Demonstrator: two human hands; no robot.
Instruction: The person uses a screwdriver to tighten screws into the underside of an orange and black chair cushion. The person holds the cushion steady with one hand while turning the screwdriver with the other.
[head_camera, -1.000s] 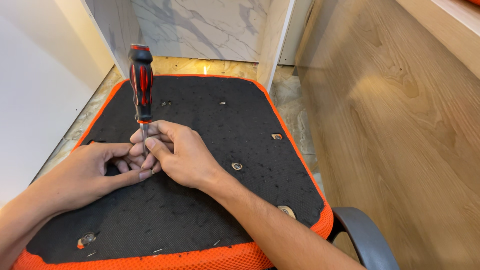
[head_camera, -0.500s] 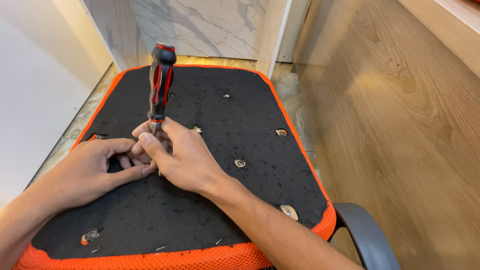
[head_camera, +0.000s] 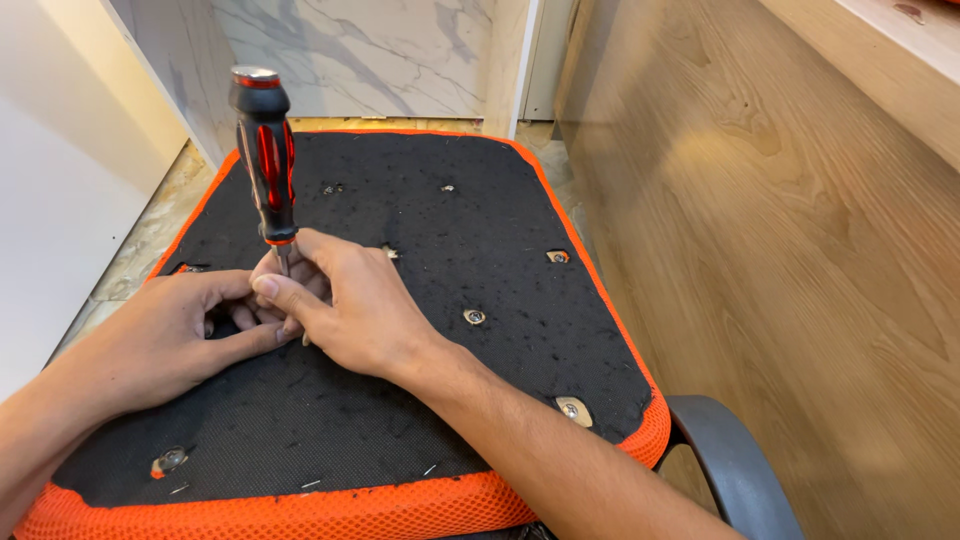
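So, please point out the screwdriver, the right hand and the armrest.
screwdriver (head_camera: 265, 165), head view, on the black and red handle.
right hand (head_camera: 350, 305), head view, on the back of the hand.
armrest (head_camera: 735, 465), head view, on the grey curved bar.

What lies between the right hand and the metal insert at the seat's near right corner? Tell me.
In the head view, only the right forearm and black seat underside lie between right hand and corner insert; another insert sits just beside the stretch.

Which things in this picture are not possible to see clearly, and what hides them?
- Head view: the screwdriver tip and whatever it meets are hidden by the right hand and left hand.
- Head view: whether the fingers pinch a screw cannot be told.
- Head view: the seat underside near edge is cut off by the frame bottom.
- Head view: the grey armrest is cut off at the lower edge.
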